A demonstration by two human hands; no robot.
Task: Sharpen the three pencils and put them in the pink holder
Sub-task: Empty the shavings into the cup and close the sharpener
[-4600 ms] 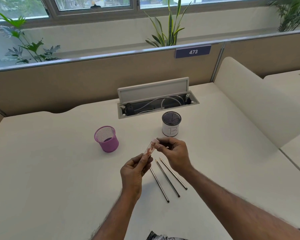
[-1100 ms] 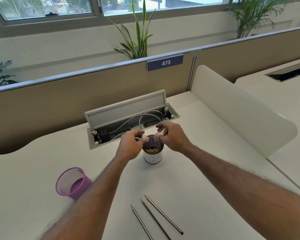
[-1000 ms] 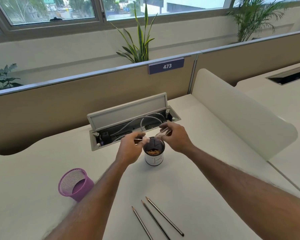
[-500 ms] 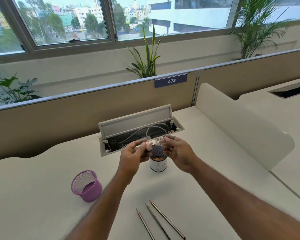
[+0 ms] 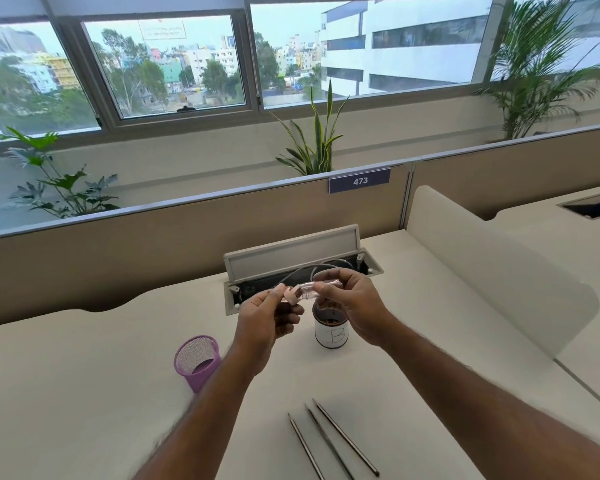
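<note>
Holding a small clear-bodied sharpener [image 5: 300, 293] above the white cup [image 5: 330, 333], left hand [image 5: 267, 320] pinches its pink cap and right hand [image 5: 354, 304] its barrel. Three light, stiff pencils [image 5: 329, 439] lie near on the desk [image 5: 84, 393]; grip mid-shaft, as points look brittle.

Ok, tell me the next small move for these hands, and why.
Probably press the pink sharpener head back into the clear shavings case. The left hand holds the head and the right hand the case, just apart, above the white cup with shavings inside. All three pencils lie on the desk; the pink holder looks empty.
</note>
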